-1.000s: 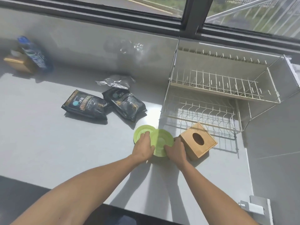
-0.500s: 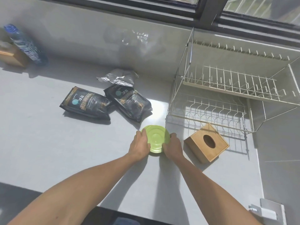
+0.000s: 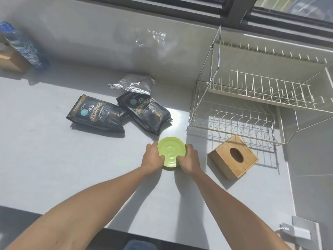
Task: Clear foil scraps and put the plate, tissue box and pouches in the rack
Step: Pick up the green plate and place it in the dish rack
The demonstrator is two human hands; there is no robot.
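Note:
A green plate [image 3: 171,150] sits low over the grey counter, gripped on both sides. My left hand [image 3: 153,156] holds its left rim and my right hand [image 3: 189,159] holds its right rim. A wooden tissue box [image 3: 233,156] lies to the right of the plate, in front of the wire dish rack [image 3: 252,105]. Two black pouches [image 3: 96,114] [image 3: 146,112] lie flat behind the plate to the left. A crumpled silver foil scrap [image 3: 133,84] rests behind the pouches near the wall.
A blue bottle [image 3: 21,46] leans on a wooden box [image 3: 10,60] at the far left by the wall. A white charger [image 3: 297,233] is plugged in at the lower right. The counter's front edge runs below my forearms.
Two green plates that were side by side a second ago are now stacked as one. Both hands stayed on the rims; the view shifted left.

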